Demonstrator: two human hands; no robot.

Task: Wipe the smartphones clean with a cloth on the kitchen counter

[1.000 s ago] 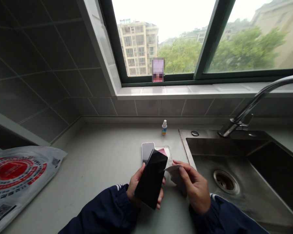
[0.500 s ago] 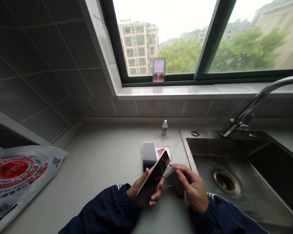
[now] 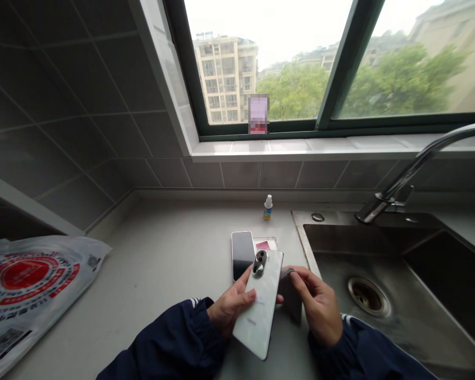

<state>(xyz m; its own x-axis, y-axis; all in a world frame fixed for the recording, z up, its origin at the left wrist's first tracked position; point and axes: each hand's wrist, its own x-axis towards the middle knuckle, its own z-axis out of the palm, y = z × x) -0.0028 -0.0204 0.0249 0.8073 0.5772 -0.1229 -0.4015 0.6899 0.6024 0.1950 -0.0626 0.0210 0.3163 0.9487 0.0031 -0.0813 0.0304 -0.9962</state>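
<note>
My left hand is closed round a smartphone, its thumb across the pale, glossy back and the oval camera block near the top. Beside it, my right hand pinches a thin grey cloth, which hangs down behind and to the right of the phone. Just beyond the held phone, a second phone lies flat with its dark screen up. Next to that one is a clear phone case with a reddish card in it, partly covered by the held phone.
A small white-capped bottle stands on the counter near the wall. To the right is a steel sink with a chrome faucet. A printed plastic bag lies at the left. The window is behind.
My left hand has turned the phone over, so its pale back now faces me instead of the dark screen. My right hand keeps its pinch on the cloth, almost in place.
</note>
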